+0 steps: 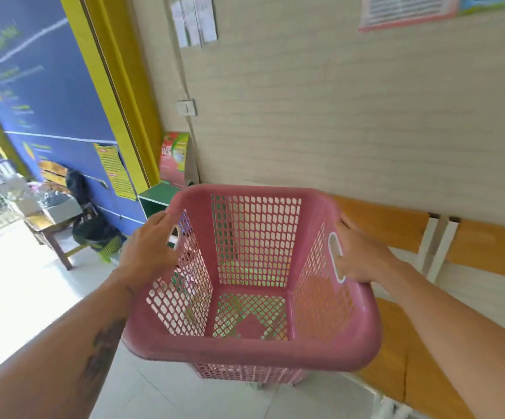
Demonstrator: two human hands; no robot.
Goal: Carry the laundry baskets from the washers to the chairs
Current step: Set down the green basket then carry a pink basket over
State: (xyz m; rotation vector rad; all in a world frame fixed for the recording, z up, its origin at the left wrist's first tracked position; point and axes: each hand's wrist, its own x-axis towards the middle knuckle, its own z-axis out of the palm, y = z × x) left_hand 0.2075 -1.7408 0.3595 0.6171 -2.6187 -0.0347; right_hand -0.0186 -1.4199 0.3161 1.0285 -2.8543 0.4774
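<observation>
Pink basket [251,297] mid-frame, empty, carried. Left hand [151,252] and right hand [363,255] each clenched on side handle. Keep it level; lower onto wooden chairs [396,358] lower right.

The basket [251,276] sits in the middle, held off the floor [27,297], with the left hand [151,249] on its left side and the right hand [363,255] on its right. Wooden chairs [396,231] stand to the right, against the wall [335,116] behind the basket. A table [48,228] stands far left, a bag [94,228] just beside it.
</observation>
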